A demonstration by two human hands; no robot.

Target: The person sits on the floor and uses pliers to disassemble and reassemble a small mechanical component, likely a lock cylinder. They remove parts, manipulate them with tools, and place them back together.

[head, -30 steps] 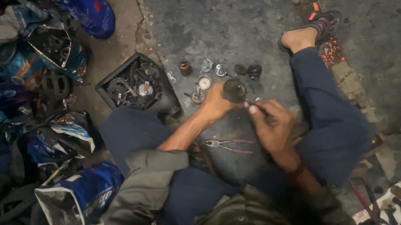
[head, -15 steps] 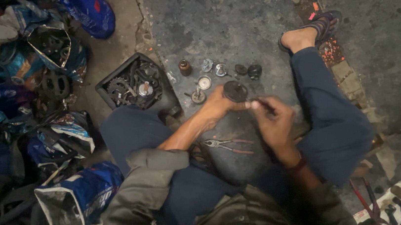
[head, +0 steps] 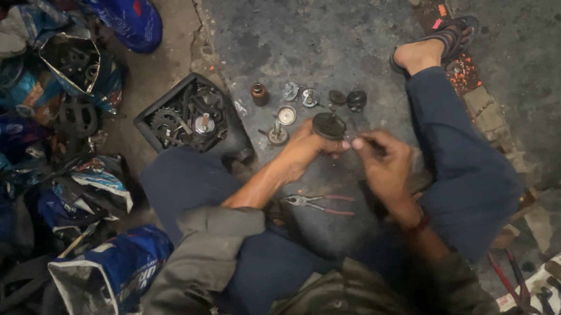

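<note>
I sit on a dark concrete floor with my legs spread. My left hand grips a dark round metal part held just above the floor. My right hand is closed on a thin dark tool whose tip meets that part. Red-handled pliers lie on the floor between my legs, below both hands. Several small round metal parts are spread on the floor just beyond my hands.
A black tray of gears and greasy parts sits to the left. Blue bags of parts pile along the left edge. My sandalled foot rests at the upper right. More tools lie on white cloth at the bottom right.
Both hands stay together at the round part; my right hand has shifted slightly around it. Nothing else has moved.
</note>
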